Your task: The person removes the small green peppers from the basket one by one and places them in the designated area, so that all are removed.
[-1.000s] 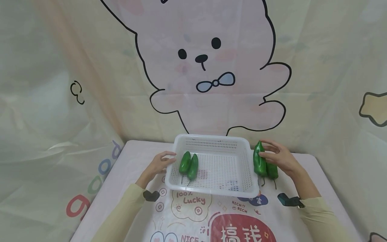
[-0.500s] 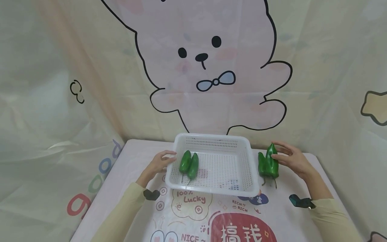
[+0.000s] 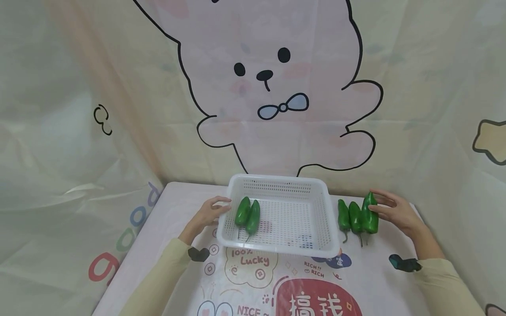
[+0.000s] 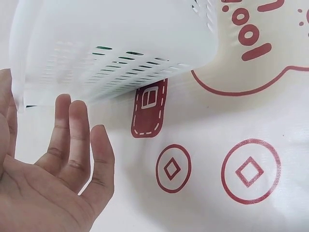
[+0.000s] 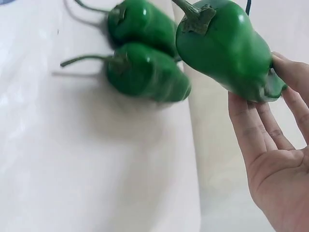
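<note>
My right hand [image 3: 399, 216] pinches a green pepper [image 3: 369, 221] near its tip, at the right of the table. The right wrist view shows this pepper [image 5: 229, 50] raised, stem end toward the camera, with fingers below and thumb above its tip. Immediately to its left lie two more green peppers [image 3: 343, 215] [image 3: 355, 218], side by side with stems toward me. My left hand [image 3: 207, 213] is at the left rim of a white plastic basket [image 3: 276, 249], its fingertips at the edge. In the left wrist view its fingers [image 4: 79, 137] are loosely extended beside the basket wall.
Two green peppers [image 3: 242, 211] [image 3: 253, 218] lie together in the left part of the basket. A printed white cloth [image 3: 245, 303] covers the table. Behind stands a cartoon-printed backdrop [image 3: 276, 140], close to the table's back edge.
My right hand has moved right with the pepper, from beside the basket to past the two loose peppers, uncovering them. The left hand and basket hold their place.
</note>
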The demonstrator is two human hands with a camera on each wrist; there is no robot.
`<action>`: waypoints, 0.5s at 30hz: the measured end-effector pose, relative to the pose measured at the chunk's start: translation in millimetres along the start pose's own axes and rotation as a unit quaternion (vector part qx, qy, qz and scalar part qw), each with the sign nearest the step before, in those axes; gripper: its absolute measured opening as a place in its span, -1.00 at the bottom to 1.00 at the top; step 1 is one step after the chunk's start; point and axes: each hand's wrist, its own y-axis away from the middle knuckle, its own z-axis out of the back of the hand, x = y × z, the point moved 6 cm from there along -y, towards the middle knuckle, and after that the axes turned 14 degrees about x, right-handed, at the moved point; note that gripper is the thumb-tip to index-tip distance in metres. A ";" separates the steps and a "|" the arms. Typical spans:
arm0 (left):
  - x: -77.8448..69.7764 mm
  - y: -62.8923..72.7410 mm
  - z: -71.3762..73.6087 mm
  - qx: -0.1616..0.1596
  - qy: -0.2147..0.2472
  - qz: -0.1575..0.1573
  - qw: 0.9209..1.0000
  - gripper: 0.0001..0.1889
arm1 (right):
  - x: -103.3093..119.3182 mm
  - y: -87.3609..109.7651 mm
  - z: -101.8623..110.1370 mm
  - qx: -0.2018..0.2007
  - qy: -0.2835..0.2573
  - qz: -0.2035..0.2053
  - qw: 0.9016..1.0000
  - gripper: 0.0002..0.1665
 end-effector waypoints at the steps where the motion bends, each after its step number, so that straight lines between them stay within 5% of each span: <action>1: 0.3 -0.2 -0.2 0.000 0.000 0.000 1.000 -0.59 | -3.6 0.4 2.3 -0.001 0.000 -0.006 1.000 -0.33; 7: 0.5 -0.8 -1.2 -0.003 -0.003 0.001 1.000 -0.59 | -17.4 2.0 12.4 -0.001 0.002 -0.039 0.999 -0.34; 15: 0.4 -0.4 -0.5 -0.003 -0.001 -0.001 1.000 -0.60 | -37.3 -1.5 15.0 0.021 0.027 -0.107 0.994 -0.07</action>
